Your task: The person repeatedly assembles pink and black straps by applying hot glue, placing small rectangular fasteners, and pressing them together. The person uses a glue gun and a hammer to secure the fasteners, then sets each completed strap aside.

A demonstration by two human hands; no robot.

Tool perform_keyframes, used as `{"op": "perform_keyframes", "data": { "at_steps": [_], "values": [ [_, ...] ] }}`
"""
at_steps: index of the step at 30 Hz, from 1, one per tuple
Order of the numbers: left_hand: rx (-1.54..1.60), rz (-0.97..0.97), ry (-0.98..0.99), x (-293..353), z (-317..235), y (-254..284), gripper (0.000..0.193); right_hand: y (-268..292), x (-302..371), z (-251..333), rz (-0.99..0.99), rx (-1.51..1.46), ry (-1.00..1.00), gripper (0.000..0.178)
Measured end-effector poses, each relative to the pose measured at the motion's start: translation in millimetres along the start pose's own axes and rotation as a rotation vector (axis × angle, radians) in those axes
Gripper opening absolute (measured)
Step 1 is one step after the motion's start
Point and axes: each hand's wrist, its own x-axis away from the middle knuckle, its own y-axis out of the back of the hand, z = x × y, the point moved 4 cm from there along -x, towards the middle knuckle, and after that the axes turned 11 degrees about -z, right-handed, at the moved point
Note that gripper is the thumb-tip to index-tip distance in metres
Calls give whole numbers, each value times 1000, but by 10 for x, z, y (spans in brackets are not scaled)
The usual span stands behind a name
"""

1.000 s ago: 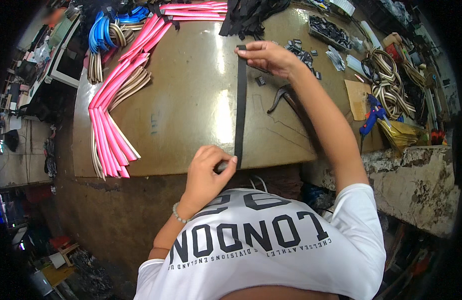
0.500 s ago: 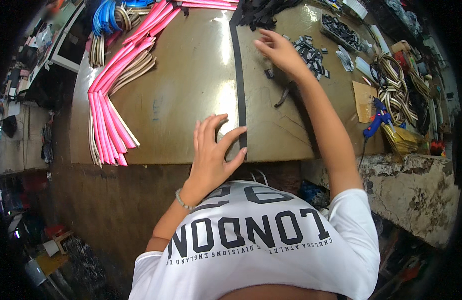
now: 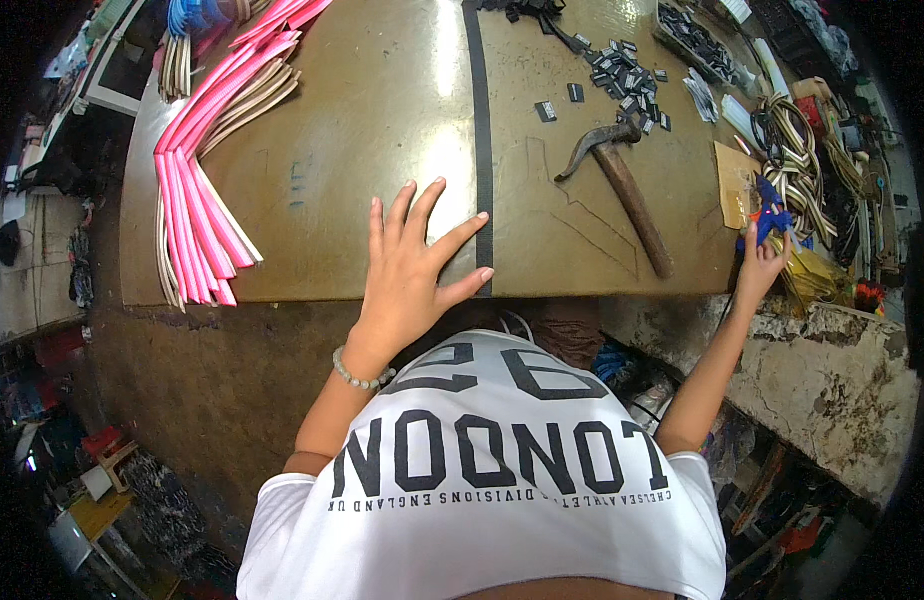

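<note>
My left hand (image 3: pixel 404 268) lies on the table with its fingers spread. Its thumb and index fingertips touch a long, flat black strap (image 3: pixel 482 150), which runs straight from the far side to the table's front edge. Over at the right edge, my right hand (image 3: pixel 762 268) has its thumb and fingers closed around the lower part of a blue hot glue gun (image 3: pixel 772 212). A dark cord hangs down beside that hand. Between the two hands rests a hammer with a wooden handle (image 3: pixel 632 205) and a curved dark metal head.
Small black tabs with pale labels (image 3: pixel 627 80) lie scattered at the far right, near a clear tray (image 3: pixel 694 45) of more. Pink and cream strips (image 3: pixel 197 165) are bundled at the left. Coiled cream cord (image 3: pixel 797 165) and brown cardboard (image 3: pixel 734 185) sit at the right.
My right hand has moved from the far tabs back to the right edge and taken hold of the glue gun. The hammer, earlier mostly hidden by that arm, now shows. My left hand's fingers have spread.
</note>
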Motion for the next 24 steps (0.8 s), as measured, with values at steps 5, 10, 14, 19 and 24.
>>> {"op": "perform_keyframes", "data": {
  "at_steps": [5,10,14,19,24],
  "values": [
    [23,-24,2,8,-2,14,51,-362,1,1027,147,-13,60,58],
    [29,-19,8,0,14,16,52,-829,956,2013,724,-416,87,46],
    [28,-17,2,-2,19,12,53,-1131,1384,2383,1032,-236,274,43],
    [28,-20,9,4,29,8,52,-1320,1509,2548,1072,-173,403,46],
    [38,-29,17,4,31,14,51,-1378,1548,2568,1107,-160,503,44]
  ]
}}
